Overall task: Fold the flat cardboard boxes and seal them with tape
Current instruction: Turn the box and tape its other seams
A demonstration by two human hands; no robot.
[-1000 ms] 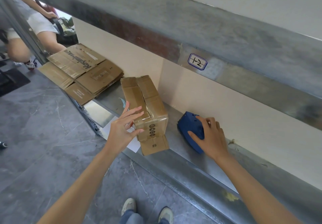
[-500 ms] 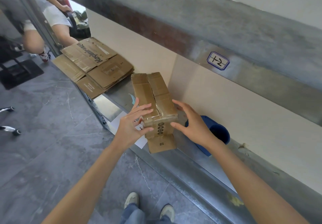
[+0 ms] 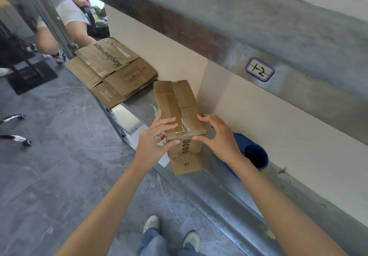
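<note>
A folded-up brown cardboard box [image 3: 177,104] stands on the metal shelf [image 3: 219,178], its top flaps closed with clear tape along the seam and a bottom flap marked #8 sticking out toward me. My left hand [image 3: 154,142] grips its near left corner. My right hand [image 3: 217,136] holds the near right corner. A blue tape dispenser [image 3: 253,154] lies on the shelf just right of the box, partly behind my right wrist. A pile of flat cardboard boxes [image 3: 113,70] rests farther left on the shelf.
A white sheet of paper [image 3: 165,160] lies under the box at the shelf edge. An upper metal shelf beam with a label [image 3: 259,70] runs overhead. Another person's legs [image 3: 59,36] stand at the far left. Grey tiled floor lies below, with my shoes [image 3: 171,229].
My right hand left the blue tape dispenser and came across to the box's right corner. My left hand closed onto the box's left corner. The view shifted slightly toward the box.
</note>
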